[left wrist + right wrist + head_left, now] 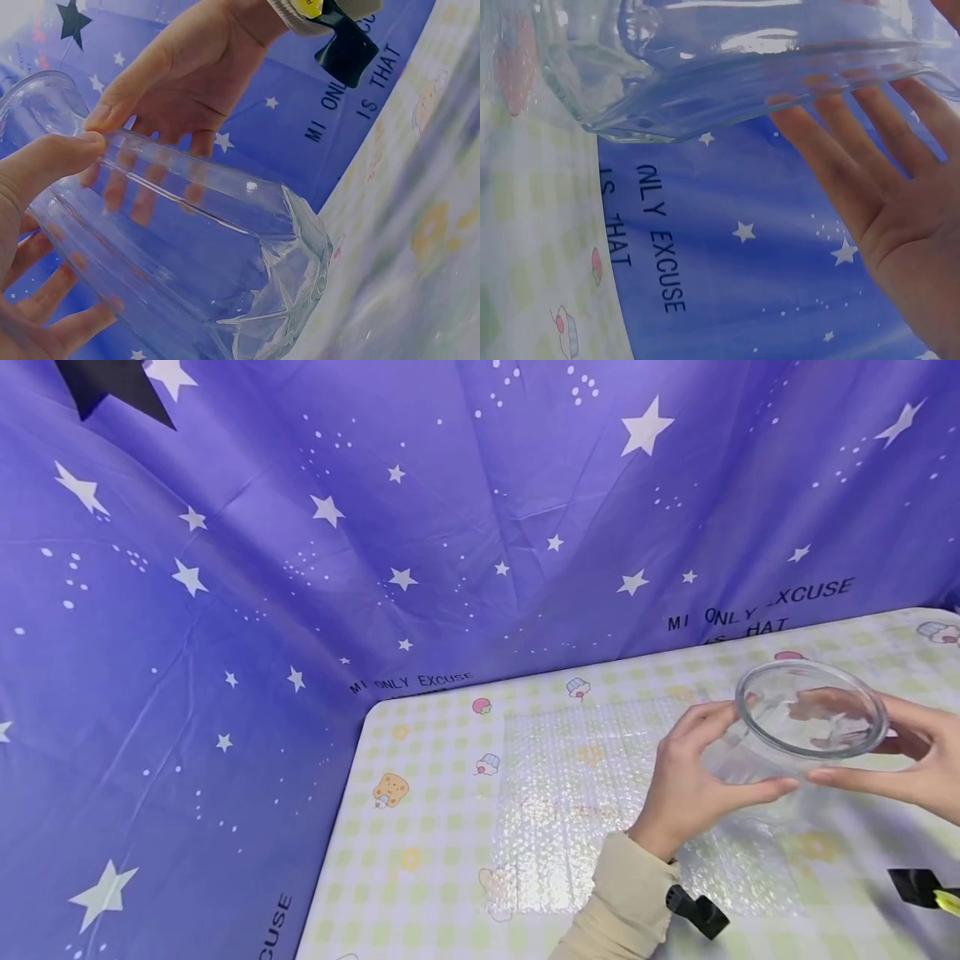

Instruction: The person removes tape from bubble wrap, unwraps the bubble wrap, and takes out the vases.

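A clear glass vase (806, 750) with a round flared rim is between my two hands, its mouth facing up in the head view. My left hand (690, 772) grips its left side just below the rim, the thumb across the front. On the opposite side my right hand (918, 760) holds it, its thumb tip close to the left one. The left wrist view shows the long glass body (195, 225) widening to a faceted, thick base (292, 277) near the tabletop. Fingers (840, 142) of the right hand lie along the glass in the right wrist view.
A sheet of clear bubble wrap (577, 802) lies flat on the checked tablecloth (442, 827), partly under the hands and vase. A blue curtain (450, 527) with white stars hangs behind and left of the table. Black straps (697, 912) are near both wrists.
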